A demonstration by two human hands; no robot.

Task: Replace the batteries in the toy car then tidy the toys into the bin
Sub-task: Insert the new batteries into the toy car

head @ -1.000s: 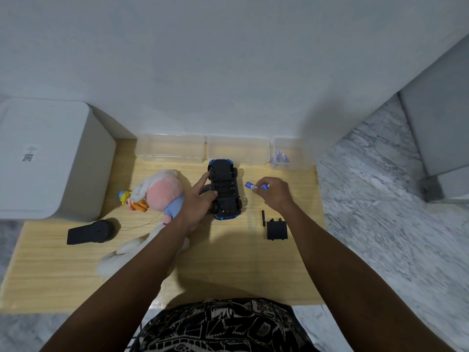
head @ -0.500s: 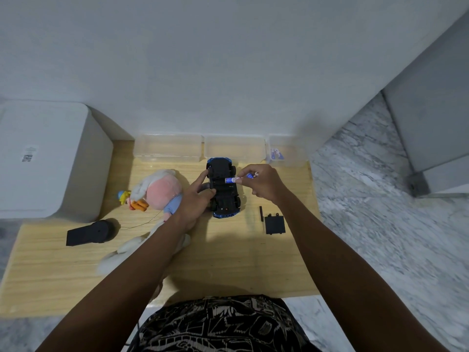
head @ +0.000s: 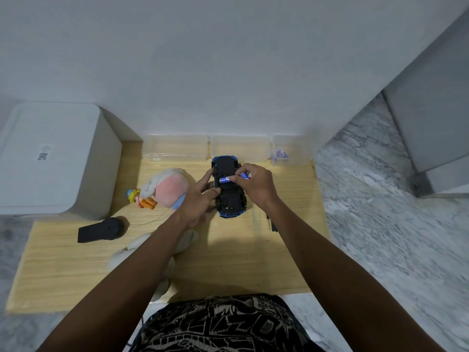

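Observation:
A blue toy car (head: 229, 199) lies upside down on the wooden table (head: 63, 262), its black underside facing up. My left hand (head: 200, 199) rests against the car's left side, fingers on it. My right hand (head: 256, 185) pinches a blue battery (head: 226, 179) and holds it across the middle of the car's underside. A pink and white plush toy (head: 167, 189) lies left of the car, partly under my left arm. A large white lidded bin (head: 50, 158) stands at the table's left.
Three clear plastic tubs (head: 177, 148) line the wall; the right one (head: 289, 151) holds blue batteries. A black remote (head: 101, 229) lies at the left front. A black cover piece (head: 272, 224) shows beside my right forearm. Marble floor (head: 380, 224) lies to the right.
My right hand has carried the battery from the table right of the car onto the car's underside. The left hand has stayed against the car.

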